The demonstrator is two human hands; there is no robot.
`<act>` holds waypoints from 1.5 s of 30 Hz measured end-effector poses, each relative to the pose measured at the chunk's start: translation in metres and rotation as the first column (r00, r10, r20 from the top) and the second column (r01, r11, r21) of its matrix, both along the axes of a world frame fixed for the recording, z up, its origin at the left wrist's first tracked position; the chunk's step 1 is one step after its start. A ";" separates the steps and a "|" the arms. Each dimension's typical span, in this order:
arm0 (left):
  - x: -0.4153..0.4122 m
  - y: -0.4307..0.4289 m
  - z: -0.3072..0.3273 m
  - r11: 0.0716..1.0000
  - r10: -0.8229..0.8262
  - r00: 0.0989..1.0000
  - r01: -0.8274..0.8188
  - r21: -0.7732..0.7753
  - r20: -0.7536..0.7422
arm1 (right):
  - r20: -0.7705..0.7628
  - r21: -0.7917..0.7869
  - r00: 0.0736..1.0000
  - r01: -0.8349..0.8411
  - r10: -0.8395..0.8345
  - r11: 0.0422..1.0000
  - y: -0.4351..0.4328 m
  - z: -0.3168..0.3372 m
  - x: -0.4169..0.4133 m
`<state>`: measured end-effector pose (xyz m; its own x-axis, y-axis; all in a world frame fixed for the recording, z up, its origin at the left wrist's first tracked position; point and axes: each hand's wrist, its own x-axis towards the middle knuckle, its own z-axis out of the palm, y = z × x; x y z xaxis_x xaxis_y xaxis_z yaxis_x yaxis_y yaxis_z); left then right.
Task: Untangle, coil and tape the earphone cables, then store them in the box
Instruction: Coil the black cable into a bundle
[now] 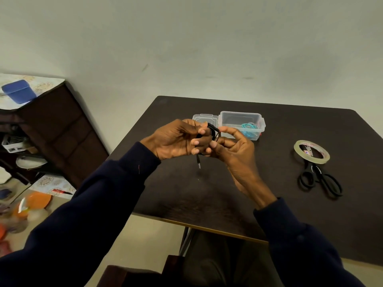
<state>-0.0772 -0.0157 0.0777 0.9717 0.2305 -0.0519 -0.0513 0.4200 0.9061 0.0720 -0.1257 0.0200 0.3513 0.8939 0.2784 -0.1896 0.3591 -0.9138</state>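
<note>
Item in hand: black earphone cable (213, 131), gathered into a small coil and held above the dark table (207, 193), in front of the box.
Left hand (176, 139): fingers curled round the coil, holding the loops together.
Right hand (234, 148): thumb and forefinger pinch the coil's near side; the other fingers are loosely bent.
Loose end: jack plug (199, 165) hangs free below the hands.
Clear plastic box (226, 119): open, holding a teal earphone coil (248, 127); lid (204, 118) just beside it.
Tape roll (326, 156): to the right, well apart from the hands, lying on the black scissors (314, 169).
Step judged: finishing the coil, before taping.
Handling advice: keep the loops even and pinched flat; wind in the dangling plug end; let only one hand leave for the tape, or the coil likely springs open.
</note>
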 end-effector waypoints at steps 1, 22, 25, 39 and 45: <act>0.000 0.000 0.002 1.000 -0.014 1.000 0.014 0.026 -0.006 | 0.040 0.018 0.999 0.006 -0.007 1.000 0.001 0.000 0.001; 0.009 -0.021 0.013 0.896 0.301 0.944 -0.328 0.299 0.136 | 0.448 0.345 0.799 0.260 -0.402 0.902 0.001 0.015 -0.013; 0.015 -0.026 0.004 0.780 0.426 0.875 -0.485 0.396 0.231 | 0.522 0.396 0.696 0.315 -0.494 0.862 0.003 0.014 -0.014; 0.043 -0.043 -0.022 0.526 0.630 0.726 -0.660 0.537 0.274 | 0.392 0.217 0.847 0.295 -0.360 0.930 0.005 0.005 0.009; 0.045 -0.037 -0.027 0.687 0.638 0.756 -0.645 0.333 0.147 | 0.369 0.199 0.870 0.270 -0.327 0.942 0.002 0.005 0.014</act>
